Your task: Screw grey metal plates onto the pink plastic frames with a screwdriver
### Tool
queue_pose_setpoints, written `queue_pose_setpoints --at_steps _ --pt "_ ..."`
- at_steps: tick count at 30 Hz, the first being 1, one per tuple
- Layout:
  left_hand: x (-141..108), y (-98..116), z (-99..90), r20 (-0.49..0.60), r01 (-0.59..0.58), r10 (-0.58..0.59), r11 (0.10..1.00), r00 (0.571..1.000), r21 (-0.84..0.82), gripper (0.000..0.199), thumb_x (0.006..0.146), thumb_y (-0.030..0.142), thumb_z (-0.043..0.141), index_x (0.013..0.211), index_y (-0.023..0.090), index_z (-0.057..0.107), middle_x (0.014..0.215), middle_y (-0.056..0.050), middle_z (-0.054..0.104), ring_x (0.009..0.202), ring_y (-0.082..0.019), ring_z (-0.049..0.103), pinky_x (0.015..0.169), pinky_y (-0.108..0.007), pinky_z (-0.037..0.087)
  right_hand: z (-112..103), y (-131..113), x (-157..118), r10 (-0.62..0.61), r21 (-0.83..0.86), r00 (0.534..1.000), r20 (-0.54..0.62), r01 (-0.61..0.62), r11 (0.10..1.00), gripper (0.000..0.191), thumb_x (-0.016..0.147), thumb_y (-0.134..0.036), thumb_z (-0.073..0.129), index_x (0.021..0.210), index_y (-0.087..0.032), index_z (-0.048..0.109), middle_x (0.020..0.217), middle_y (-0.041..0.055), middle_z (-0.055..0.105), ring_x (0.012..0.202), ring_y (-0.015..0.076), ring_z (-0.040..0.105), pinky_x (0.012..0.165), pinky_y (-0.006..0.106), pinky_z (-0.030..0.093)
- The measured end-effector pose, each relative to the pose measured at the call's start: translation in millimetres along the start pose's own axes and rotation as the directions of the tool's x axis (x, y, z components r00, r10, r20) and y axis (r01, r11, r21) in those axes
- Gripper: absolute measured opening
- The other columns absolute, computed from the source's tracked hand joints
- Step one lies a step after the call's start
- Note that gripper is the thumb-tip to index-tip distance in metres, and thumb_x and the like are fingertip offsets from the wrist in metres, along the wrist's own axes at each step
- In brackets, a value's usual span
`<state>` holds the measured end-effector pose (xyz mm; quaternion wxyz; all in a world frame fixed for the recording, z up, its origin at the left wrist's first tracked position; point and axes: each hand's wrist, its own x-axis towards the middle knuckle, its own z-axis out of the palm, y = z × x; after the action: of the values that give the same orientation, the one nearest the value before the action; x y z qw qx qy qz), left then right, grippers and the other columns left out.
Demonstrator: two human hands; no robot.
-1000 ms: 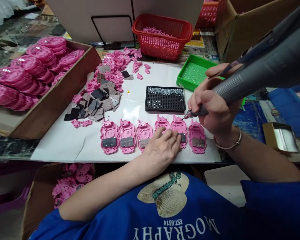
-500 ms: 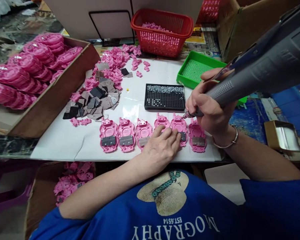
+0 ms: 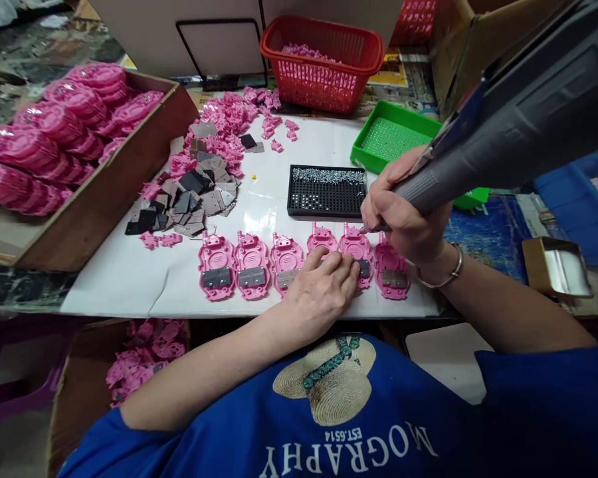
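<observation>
Blue fabric covers the person's chest nearest the camera, a shirt printed with straw hats and upside-down white lettering. Beyond it, the left hand lies palm down over the fourth and fifth of six pink shells, counted from the left; its fingers are extended and slightly apart, hiding parts of both. The shells stand in a row along the near side of the white tabletop, with grey, brown or black plates visible in their lower halves. The right hand has its fingers clamped around a thick grey power screwdriver, which slants down to the left, its tip at the upper right of the fifth shell; whether it touches is too small to tell. Just beyond the row is a black perforated tray of silvery screws. Left of that tray lies a heap of loose plates, with small pink parts piled behind. At far left, a cardboard box holds stacked pink pieces. Farther back sit a green basket and, behind it to the left, a red basket containing more pink parts.
</observation>
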<state>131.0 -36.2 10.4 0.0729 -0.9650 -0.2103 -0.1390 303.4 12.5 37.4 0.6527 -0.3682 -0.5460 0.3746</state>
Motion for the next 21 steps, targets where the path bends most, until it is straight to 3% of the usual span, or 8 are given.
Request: queue_pose_setpoints --at_steps 4,7,10,13,17,21 --pt "1.7 1.0 1.6 0.010 0.019 -0.019 1.000 1.000 -0.005 0.028 0.100 0.021 0.048 0.122 0.008 0.060 0.120 -0.011 0.067 0.104 -0.021 0.057 0.099 -0.041 0.042 3.9 -11.9 5.0 -0.073 0.056 0.997 0.009 0.072 0.996 0.027 0.073 -0.032 0.077 0.094 -0.030 0.061 0.053 -0.0106 0.049 0.036 0.0086 0.039 0.035 0.026 0.033" --pt "-1.7 -0.4 -1.9 0.007 0.036 -0.036 0.999 0.999 -0.007 0.029 0.099 0.024 0.050 0.123 0.011 0.060 0.126 -0.010 0.065 0.106 -0.021 0.057 0.103 -0.043 0.039 9.0 -25.2 15.0 -0.119 0.050 0.993 -0.004 0.119 0.992 0.027 0.075 -0.032 0.074 0.098 -0.029 0.060 0.057 -0.0095 0.051 0.039 0.0091 0.042 0.036 0.027 0.034" --pt "-12.2 -4.7 -9.6 -0.065 0.100 -0.098 0.995 0.993 0.018 0.036 0.099 0.032 0.052 0.127 0.011 0.058 0.137 -0.012 0.059 0.117 -0.025 0.054 0.104 -0.044 0.037 18.7 -30.6 29.4 -0.222 0.044 0.974 -0.031 0.223 0.974 0.024 0.076 -0.031 0.074 0.095 -0.028 0.059 0.059 -0.0084 0.048 0.040 0.0084 0.042 0.037 0.027 0.034" --pt "-24.5 -9.4 -15.2 -0.080 0.160 -0.155 0.985 0.985 0.058 0.040 0.098 0.036 0.055 0.126 0.008 0.059 0.132 -0.012 0.063 0.118 -0.026 0.052 0.104 -0.044 0.037 29.8 -22.1 42.3 -0.269 0.083 0.963 -0.028 0.271 0.959 0.023 0.077 -0.028 0.073 0.094 -0.026 0.058 0.059 -0.0085 0.048 0.040 0.0081 0.042 0.040 0.028 0.034" --pt "-31.4 -11.5 -13.9 -0.024 0.125 -0.123 0.987 0.992 0.096 0.028 0.095 0.023 0.058 0.119 0.008 0.063 0.119 -0.009 0.068 0.110 -0.024 0.055 0.103 -0.043 0.036 37.4 -0.7 50.2 -0.190 0.001 0.982 -0.020 0.190 0.982 0.030 0.076 -0.038 0.074 0.097 -0.029 0.055 0.060 -0.0081 0.048 0.043 0.0100 0.043 0.044 0.029 0.036" --pt "-29.1 -11.5 -10.7 -0.010 0.107 -0.106 0.990 0.994 0.090 0.026 0.097 0.023 0.055 0.117 0.008 0.063 0.115 -0.008 0.069 0.108 -0.022 0.056 0.100 -0.042 0.037 36.9 14.1 50.4 -0.154 -0.067 0.988 -0.011 0.153 0.986 0.036 0.077 -0.045 0.073 0.101 -0.030 0.051 0.060 -0.0084 0.048 0.043 0.0102 0.041 0.046 0.030 0.038"
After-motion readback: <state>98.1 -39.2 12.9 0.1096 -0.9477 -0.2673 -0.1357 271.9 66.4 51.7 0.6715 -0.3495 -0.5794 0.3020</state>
